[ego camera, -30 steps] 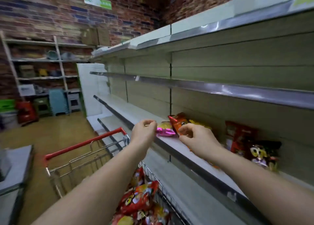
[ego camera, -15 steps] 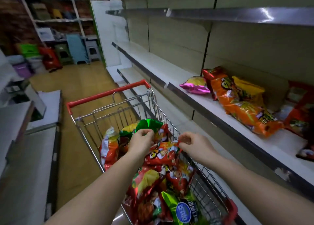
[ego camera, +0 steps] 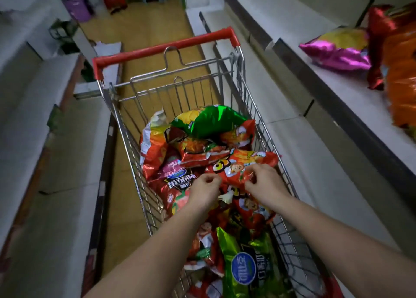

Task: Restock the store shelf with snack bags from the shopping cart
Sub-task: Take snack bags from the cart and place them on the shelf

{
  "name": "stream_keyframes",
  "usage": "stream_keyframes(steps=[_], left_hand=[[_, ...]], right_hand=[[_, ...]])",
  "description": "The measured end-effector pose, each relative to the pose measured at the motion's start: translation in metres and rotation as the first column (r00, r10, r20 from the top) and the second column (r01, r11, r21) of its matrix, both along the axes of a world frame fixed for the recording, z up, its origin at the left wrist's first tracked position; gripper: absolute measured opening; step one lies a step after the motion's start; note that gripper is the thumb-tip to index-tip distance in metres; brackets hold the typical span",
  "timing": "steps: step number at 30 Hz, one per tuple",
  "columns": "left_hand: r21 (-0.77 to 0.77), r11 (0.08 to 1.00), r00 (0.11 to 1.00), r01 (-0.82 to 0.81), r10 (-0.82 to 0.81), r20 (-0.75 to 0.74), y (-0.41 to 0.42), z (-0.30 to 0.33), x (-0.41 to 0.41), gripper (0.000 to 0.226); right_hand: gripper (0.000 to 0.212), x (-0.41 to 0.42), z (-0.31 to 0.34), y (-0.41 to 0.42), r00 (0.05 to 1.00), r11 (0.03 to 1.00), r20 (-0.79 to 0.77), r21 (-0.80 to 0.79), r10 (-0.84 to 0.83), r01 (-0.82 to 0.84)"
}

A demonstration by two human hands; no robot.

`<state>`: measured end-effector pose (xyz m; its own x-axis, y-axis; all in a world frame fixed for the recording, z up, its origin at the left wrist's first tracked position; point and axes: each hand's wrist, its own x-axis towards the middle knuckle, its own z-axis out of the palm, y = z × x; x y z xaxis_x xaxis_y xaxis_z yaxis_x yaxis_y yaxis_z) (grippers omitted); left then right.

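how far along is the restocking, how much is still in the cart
Done: a few bags already lie on the shelf, including a pink bag and an orange bag. In hand: the left hand and right hand both pinch a red snack bag in the shopping cart. Left: most of the job, since the cart holds a pile, like the green bag.

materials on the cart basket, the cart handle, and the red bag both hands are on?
Cart basket: bare metal wire, shiny grey, likely plated steel; thin welded grid with highlights.
Cart handle: red sleeve, probably plastic over a tube; matte, uniform colour.
Red snack bag: glossy printed foil or plastic film; it crinkles and glints where the left hand and right hand pinch it.
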<state>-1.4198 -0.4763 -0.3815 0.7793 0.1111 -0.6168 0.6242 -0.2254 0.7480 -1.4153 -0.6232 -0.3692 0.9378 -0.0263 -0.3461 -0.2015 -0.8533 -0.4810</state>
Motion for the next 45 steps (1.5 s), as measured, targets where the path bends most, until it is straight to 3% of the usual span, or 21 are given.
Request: stream_keyframes(steps=[2,8,15,18,20,23,28,30,33,35,37,39,40,42,44,45], left_hand=[[-0.029,0.999,0.999,-0.024,0.023,-0.033,-0.006,-0.01,0.007,0.01],[-0.133,0.987,0.979,-0.091,0.064,-0.193,-0.019,-0.031,0.033,0.037],[-0.207,0.964,0.935,-0.167,0.088,-0.344,-0.025,-0.05,0.048,0.052],[-0.237,0.954,0.925,-0.182,0.084,-0.371,-0.026,-0.053,0.05,0.041],[-0.272,0.944,0.922,-0.185,0.071,-0.382,-0.026,-0.055,0.053,0.039],[-0.385,0.896,0.912,-0.22,0.049,-0.407,-0.025,-0.056,0.057,0.057],[-0.352,0.9,0.9,-0.256,0.089,-0.426,-0.018,-0.055,0.053,0.056],[-0.336,0.912,0.911,-0.235,0.086,-0.403,-0.014,-0.052,0.05,0.042],[-0.334,0.914,0.919,-0.229,0.09,-0.384,-0.009,-0.046,0.048,0.043],[-0.358,0.908,0.917,-0.219,0.067,-0.392,-0.005,-0.038,0.043,0.053],[-0.373,0.909,0.93,-0.187,0.041,-0.365,0.0,-0.031,0.037,0.047],[-0.411,0.899,0.948,-0.149,0.012,-0.317,0.008,-0.024,0.031,0.037],[-0.432,0.89,0.956,-0.144,0.013,-0.292,0.013,-0.021,0.028,0.031],[-0.457,0.879,0.97,-0.138,0.026,-0.243,0.025,-0.015,0.025,0.022],[-0.456,0.882,0.983,-0.118,0.038,-0.18,0.04,-0.009,0.023,0.035],[-0.443,0.887,0.985,-0.128,0.063,-0.158,0.047,-0.007,0.022,0.057]], right_hand=[[0.056,0.008,-0.013,0.0,0.998,0.997,0.01,-0.058,0.054,-0.054],[0.083,0.018,-0.048,-0.002,0.983,0.977,-0.079,-0.122,0.164,-0.173],[0.076,0.022,-0.062,0.003,0.972,0.939,-0.084,-0.253,0.22,-0.235],[0.068,0.024,-0.051,0.007,0.972,0.935,-0.08,-0.266,0.223,-0.236],[0.06,0.023,-0.042,0.01,0.98,0.95,-0.055,-0.238,0.193,-0.201],[0.055,0.012,-0.029,0.019,0.989,0.983,-0.046,-0.105,0.144,-0.148],[0.054,0.009,-0.005,0.014,0.928,0.948,-0.205,0.004,0.311,-0.317],[0.043,0.018,0.006,0.006,0.924,0.961,-0.265,0.122,0.274,-0.25],[0.034,0.031,0.006,-0.004,0.984,0.97,-0.151,0.236,0.089,-0.052],[0.035,0.034,-0.003,-0.006,0.998,0.977,-0.039,0.208,-0.05,0.057],[0.041,0.034,-0.012,-0.005,0.994,0.986,0.015,0.128,-0.108,0.105],[0.053,0.031,-0.02,-0.005,0.981,0.965,-0.085,0.185,-0.171,0.185],[0.058,0.03,-0.021,-0.003,0.951,0.91,-0.221,0.305,-0.218,0.279],[0.054,0.027,-0.024,0.003,0.853,0.703,-0.484,0.537,-0.195,0.466],[0.045,0.027,-0.026,0.014,0.853,0.63,-0.501,0.619,-0.143,0.469],[0.045,0.028,-0.027,0.022,0.873,0.622,-0.468,0.644,-0.139,0.445]])
